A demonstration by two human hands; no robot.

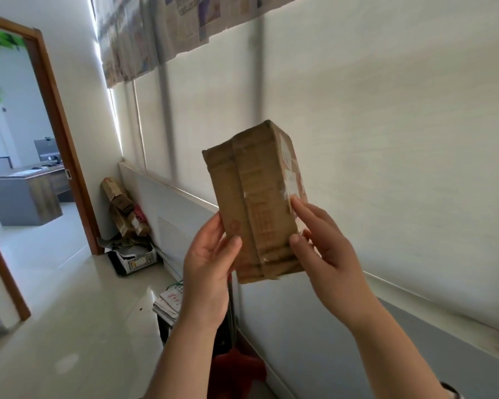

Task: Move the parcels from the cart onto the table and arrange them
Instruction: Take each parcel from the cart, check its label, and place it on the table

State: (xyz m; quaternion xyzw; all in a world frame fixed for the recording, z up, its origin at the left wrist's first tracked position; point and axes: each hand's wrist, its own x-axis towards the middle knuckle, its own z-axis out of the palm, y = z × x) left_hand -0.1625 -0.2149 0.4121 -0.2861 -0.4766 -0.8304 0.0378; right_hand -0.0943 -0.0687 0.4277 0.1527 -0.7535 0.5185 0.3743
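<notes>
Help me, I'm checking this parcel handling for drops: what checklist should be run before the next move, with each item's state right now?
1. Two-handed hold: ok. The left hand and the right hand both grip the parcel near its lower end.
2. Parcel closed: ok on the faces shown; the back is hidden.
3. Set-down spot in sight: not ok, no table shows in the head view.
4. Cart in sight: not ok, none shows.
5. Floor ahead: cannot tell; cardboard boxes and a stack of papers lie on it, and the part below the arms is hidden.
</notes>
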